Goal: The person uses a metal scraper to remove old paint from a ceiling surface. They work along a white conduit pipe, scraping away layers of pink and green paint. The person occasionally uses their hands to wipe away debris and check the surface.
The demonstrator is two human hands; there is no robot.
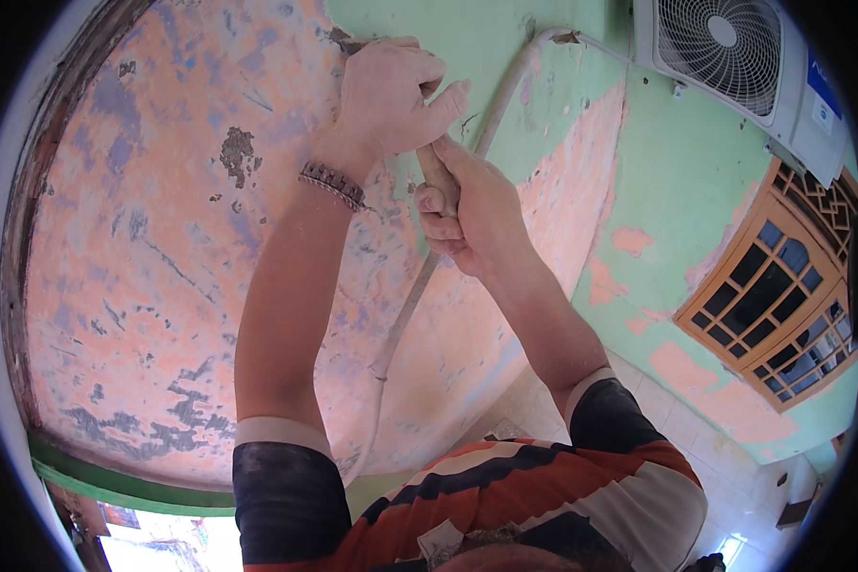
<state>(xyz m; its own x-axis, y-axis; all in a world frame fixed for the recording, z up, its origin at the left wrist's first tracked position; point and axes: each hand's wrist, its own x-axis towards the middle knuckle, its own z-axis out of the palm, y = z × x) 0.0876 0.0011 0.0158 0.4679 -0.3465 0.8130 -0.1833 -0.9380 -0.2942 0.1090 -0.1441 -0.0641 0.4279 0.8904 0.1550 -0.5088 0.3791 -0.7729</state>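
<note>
Both my hands are raised against a wall [136,286] where patchy salmon and grey layers meet remaining green paint [436,21]. My right hand [475,207] is closed round a worn wooden handle [437,175] that points up towards the other hand; the tool's head is hidden. My left hand [393,96], powdered with dust, lies just above the handle at the edge of the green paint, its fingers bent and the thumb pointing right. What it touches or holds is not plain. A dark braided bracelet [331,186] circles the left wrist.
A pale hose or conduit [400,322] runs along the wall behind my hands. At the upper right hangs an air-conditioner outdoor unit [722,64], above a wooden-framed window [765,293]. Pale floor tiles [729,457] show at lower right; a dark wooden edge [25,236] borders the wall at left.
</note>
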